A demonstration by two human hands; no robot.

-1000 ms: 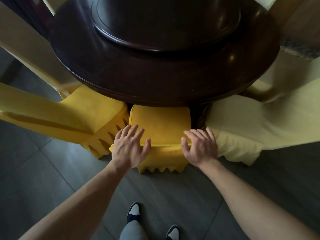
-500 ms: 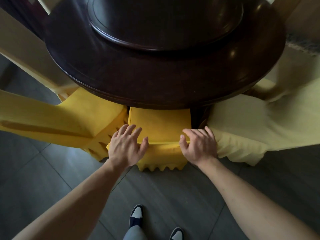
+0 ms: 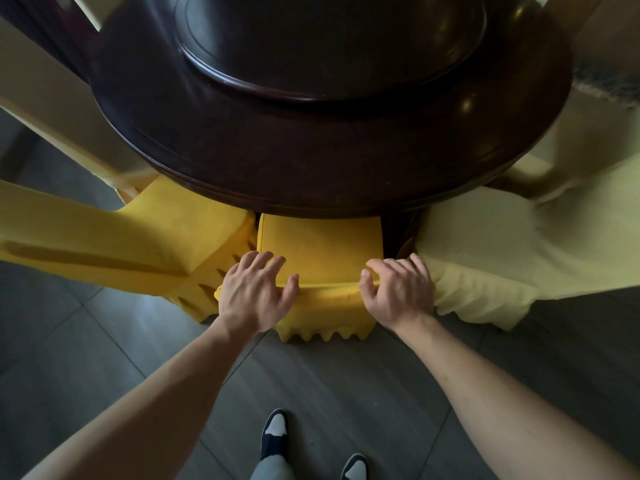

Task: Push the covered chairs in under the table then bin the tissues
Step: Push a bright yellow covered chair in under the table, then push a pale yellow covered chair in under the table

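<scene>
A chair in a deep yellow cover (image 3: 322, 251) stands straight ahead of me, its seat partly under the edge of the round dark wooden table (image 3: 311, 161). My left hand (image 3: 254, 292) rests on the near left corner of its top edge, fingers spread and nearly straight. My right hand (image 3: 398, 292) presses on the near right corner, fingers extended, thumb against the fabric. A second deep yellow covered chair (image 3: 114, 244) sits to the left, angled outward. A pale yellow covered chair (image 3: 502, 251) sits to the right. No tissues are visible.
A raised round turntable (image 3: 329, 46) sits on the middle of the table. The floor is dark grey tile (image 3: 86, 358). My two shoes (image 3: 275, 434) stand behind the chair. Pale covered furniture shows at the far left and far right edges.
The middle chair has slid a little further under the table with both hands on its near edge. I have stepped slightly closer.
</scene>
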